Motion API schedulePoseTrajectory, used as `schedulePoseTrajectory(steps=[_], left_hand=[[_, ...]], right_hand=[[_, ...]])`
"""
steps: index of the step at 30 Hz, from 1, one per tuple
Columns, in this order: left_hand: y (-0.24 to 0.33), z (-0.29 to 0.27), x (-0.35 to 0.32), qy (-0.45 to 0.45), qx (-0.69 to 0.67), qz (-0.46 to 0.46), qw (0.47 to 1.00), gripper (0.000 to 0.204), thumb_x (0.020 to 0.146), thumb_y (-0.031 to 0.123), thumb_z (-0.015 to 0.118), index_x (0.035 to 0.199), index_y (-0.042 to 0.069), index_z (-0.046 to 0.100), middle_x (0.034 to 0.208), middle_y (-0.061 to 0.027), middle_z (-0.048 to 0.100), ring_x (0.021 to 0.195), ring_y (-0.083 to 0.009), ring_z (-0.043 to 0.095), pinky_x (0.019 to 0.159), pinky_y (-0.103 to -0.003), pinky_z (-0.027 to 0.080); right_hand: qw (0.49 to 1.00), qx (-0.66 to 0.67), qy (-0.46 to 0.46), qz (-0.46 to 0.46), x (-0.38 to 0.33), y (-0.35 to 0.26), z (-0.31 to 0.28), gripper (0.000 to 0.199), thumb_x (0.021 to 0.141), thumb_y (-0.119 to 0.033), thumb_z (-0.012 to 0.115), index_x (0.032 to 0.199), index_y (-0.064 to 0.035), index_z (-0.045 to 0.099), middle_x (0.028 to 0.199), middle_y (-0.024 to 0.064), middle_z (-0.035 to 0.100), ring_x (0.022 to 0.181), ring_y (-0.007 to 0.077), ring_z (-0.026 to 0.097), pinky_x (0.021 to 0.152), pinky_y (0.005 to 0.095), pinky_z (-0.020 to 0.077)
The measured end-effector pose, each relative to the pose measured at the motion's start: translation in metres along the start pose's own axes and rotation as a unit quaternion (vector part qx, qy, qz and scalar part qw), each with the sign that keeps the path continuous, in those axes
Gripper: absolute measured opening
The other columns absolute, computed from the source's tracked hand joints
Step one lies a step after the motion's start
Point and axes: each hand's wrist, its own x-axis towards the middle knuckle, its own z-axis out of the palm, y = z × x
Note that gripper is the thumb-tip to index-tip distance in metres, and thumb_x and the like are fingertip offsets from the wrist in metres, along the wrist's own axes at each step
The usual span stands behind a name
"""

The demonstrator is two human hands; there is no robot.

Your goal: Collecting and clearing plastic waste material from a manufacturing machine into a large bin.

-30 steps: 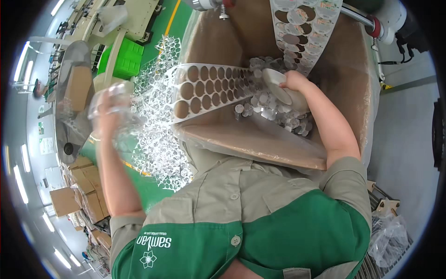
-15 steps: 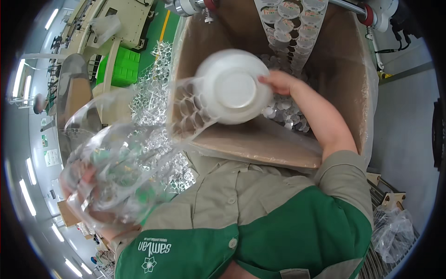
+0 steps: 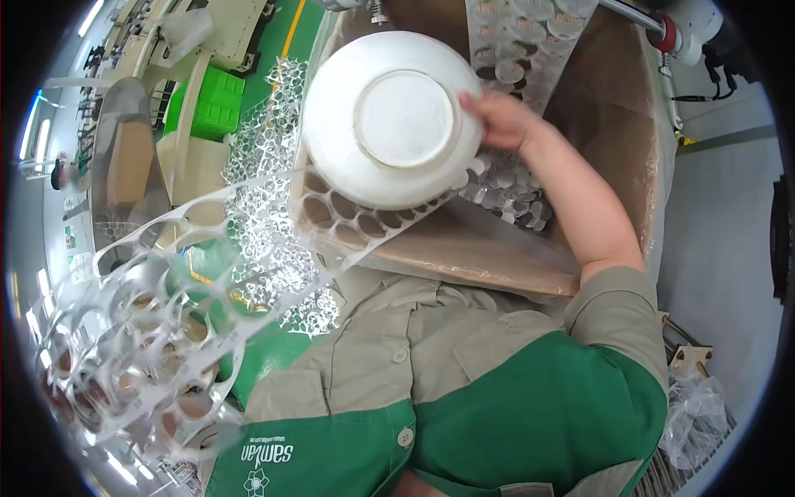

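My right hand (image 3: 507, 123) grips the rim of a white bowl (image 3: 404, 120) turned bottom outward, its round foot ring facing me. Beneath the bowl runs a clear punched-out strip (image 3: 364, 240) full of round holes, stretching leftward to a loose, tangled bundle (image 3: 141, 348). Behind that bundle is my left hand (image 3: 195, 406), closed on the strip; only patches of skin show through the holes, and its fingers are mostly hidden. The bowl is over the left part of a large cardboard box (image 3: 464, 261) lined with clear plastic. Small silvery discs (image 3: 513, 195) lie inside the box.
A printed strip with round lids (image 3: 530, 41) hangs into the box from above, near a metal roller bar (image 3: 633, 12). Shiny punched scrap (image 3: 265, 190) heaps on the green floor to the left. Beyond it stands a bright green crate (image 3: 211, 108). Crumpled clear plastic (image 3: 700, 414) lies at right.
The bowl has come up and to the left, looking larger. My left hand has drawn the bundle farther left and down, stretching the strip longer. The printed strip has shifted slightly.
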Motion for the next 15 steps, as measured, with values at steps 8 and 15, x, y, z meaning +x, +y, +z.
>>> schedulePoseTrajectory(steps=[8, 15], left_hand=[[-0.115, -0.023, 0.04, -0.07, 0.149, -0.086, 0.983, 0.04, 0.082, 0.014, 0.058, 0.119, 0.001, 0.056, 0.115, -0.0127, 0.06, 0.102, -0.0244, 0.057, 0.091, -0.037, 0.045], [-0.162, 0.159, -0.112, -0.531, 0.523, 0.09, 0.661, 0.099, 0.068, 0.02, 0.076, 0.149, 0.008, 0.02, 0.149, -0.0231, 0.03, 0.138, -0.0502, 0.02, 0.111, -0.053, 0.023]], right_hand=[[0.668, -0.657, 0.329, 0.117, -0.024, 0.14, -0.155, 0.036, 0.078, -0.032, 0.071, 0.103, -0.0065, 0.069, 0.1, 0.0186, 0.067, 0.093, 0.0355, 0.064, 0.083, 0.044, 0.0494], [0.631, -0.757, 0.166, 0.036, 0.002, 0.029, -0.051, 0.042, 0.076, -0.038, 0.072, 0.099, -0.0032, 0.068, 0.097, 0.0195, 0.067, 0.094, 0.0365, 0.064, 0.083, 0.0434, 0.0498]])
